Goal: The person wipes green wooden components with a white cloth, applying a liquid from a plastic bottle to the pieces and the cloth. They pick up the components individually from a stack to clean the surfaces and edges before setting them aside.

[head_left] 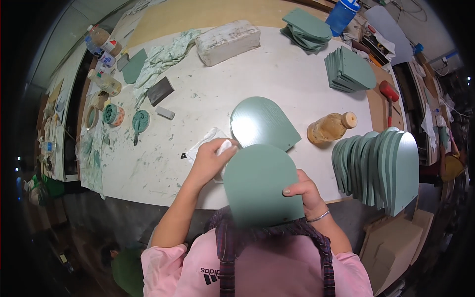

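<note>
Held nearest, upright at the table edge, a green arch-shaped painted board (262, 185) is clamped by the right hand (304, 193); a white cloth (225, 147) is pinched against it by the left hand (210, 161). One wiped-looking board (262, 123) lies behind; a leaning row of boards (378, 166) seemingly remains.

White worktable (277, 79): green arched panel (262, 121), amber bottle (330, 127) on side, panel stacks (349, 69), wrapped block (227, 42), rag (166, 57).

The arch-shaped panel (262, 185) is sitting between the left hand (210, 161) and the right hand (303, 190). Beyond them a second panel (262, 123) is lying on the table (297, 74), with a bottle (330, 127) lying right of it.
</note>
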A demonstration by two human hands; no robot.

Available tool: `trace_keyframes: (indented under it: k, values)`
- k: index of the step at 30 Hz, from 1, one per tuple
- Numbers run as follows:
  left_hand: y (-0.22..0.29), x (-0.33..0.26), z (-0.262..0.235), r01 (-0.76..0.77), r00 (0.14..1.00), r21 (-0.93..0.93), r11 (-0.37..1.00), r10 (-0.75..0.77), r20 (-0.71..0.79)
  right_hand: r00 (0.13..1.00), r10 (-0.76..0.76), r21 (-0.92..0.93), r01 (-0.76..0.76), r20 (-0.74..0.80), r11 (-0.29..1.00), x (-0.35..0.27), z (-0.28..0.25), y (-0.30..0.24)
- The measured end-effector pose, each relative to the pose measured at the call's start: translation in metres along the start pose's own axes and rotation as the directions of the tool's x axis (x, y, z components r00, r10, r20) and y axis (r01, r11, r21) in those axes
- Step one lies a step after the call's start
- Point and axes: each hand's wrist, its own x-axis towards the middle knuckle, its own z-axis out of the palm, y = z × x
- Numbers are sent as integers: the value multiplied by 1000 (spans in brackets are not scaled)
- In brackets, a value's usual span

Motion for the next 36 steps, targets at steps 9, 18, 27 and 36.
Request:
trace_keyframes:
  k: [9, 18, 27, 36]
  values:
    - [18, -9, 1, -295, 913, -49, 954, 266, -311, 995, -95, 42, 96, -25, 994, 9, -4, 6]
    - [45, -24, 15, -110, 993, -402, 909, 81, -87, 978, -204, 230, 208, -41, 951, 16, -7, 3]
    - [34, -11, 15, -133, 991, -336, 932, 133, -23, 973, -224, 217, 230, -51, 949, 8, -9, 6]
    - [46, -22, 33, 69, 997, -653, 754, -26, 75, 968, -196, 98, 213, -156, 972, -2, 2, 28]
